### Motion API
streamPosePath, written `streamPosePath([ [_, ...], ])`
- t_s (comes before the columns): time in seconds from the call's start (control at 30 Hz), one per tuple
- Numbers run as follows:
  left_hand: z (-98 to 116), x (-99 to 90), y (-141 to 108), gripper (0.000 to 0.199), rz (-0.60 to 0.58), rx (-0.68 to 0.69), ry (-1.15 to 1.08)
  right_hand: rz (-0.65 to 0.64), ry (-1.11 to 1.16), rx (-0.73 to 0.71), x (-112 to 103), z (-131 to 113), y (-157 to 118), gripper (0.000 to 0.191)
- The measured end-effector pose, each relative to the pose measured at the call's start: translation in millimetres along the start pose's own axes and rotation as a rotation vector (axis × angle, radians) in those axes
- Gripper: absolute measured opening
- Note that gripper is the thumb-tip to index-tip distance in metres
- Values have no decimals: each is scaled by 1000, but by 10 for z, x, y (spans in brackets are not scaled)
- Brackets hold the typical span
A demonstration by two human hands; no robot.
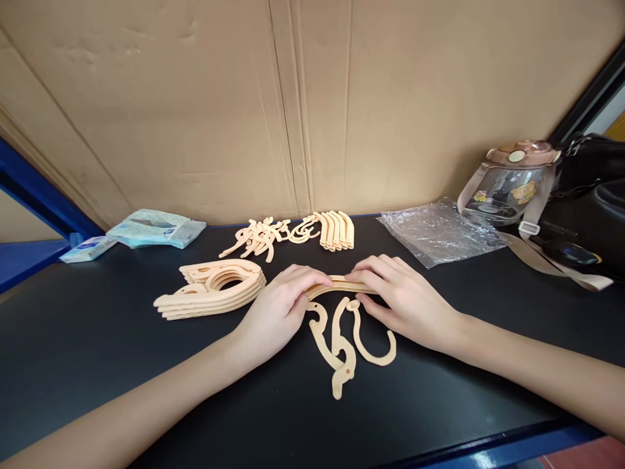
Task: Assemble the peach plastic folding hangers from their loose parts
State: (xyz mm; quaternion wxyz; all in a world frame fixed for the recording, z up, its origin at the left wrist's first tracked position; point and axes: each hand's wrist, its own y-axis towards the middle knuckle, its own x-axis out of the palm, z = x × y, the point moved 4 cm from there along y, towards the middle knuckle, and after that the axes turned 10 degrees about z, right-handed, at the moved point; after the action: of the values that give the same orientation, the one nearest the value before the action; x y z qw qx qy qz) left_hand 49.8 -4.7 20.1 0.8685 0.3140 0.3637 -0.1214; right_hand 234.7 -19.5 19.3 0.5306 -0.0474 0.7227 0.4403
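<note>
A curved beige plastic bar (342, 284) lies across the black table between my hands. My left hand (280, 309) has its fingers closed on the bar's left end. My right hand (405, 296) grips the right end between fingers and thumb. Just below the bar rest two hooked arm pieces (325, 342) (346, 352), touching one another, and a hook piece (374, 357) beside them. To the left of my left hand is a stack of folded beige hangers (209, 299).
Behind are a pile of small beige pieces (258, 236) and a row of curved bars (335, 229). Tissue packs (151, 228) lie back left. A clear plastic bag (439, 231), a strapped bottle (510, 185) and a black bag (590, 208) are at right.
</note>
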Motion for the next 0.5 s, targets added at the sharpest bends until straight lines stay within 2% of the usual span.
streamPosePath([
  [0.13,-27,32,14,31,-1,-18,30,49,48,-139,-102,-186,-12,24],
  [0.23,-31,30,8,30,20,-7,53,26,83,-220,-137,-296,-36,22],
  [0.33,1,0,-11,31,46,29,51,-7,94,-258,-125,-298,-59,21],
  [0.4,70,-19,-32,33,43,110,23,-38,55,-298,-110,-257,-68,22],
  [0.5,219,3,-79,33,-66,302,-1,-83,-11,-382,-118,-204,-72,22],
])
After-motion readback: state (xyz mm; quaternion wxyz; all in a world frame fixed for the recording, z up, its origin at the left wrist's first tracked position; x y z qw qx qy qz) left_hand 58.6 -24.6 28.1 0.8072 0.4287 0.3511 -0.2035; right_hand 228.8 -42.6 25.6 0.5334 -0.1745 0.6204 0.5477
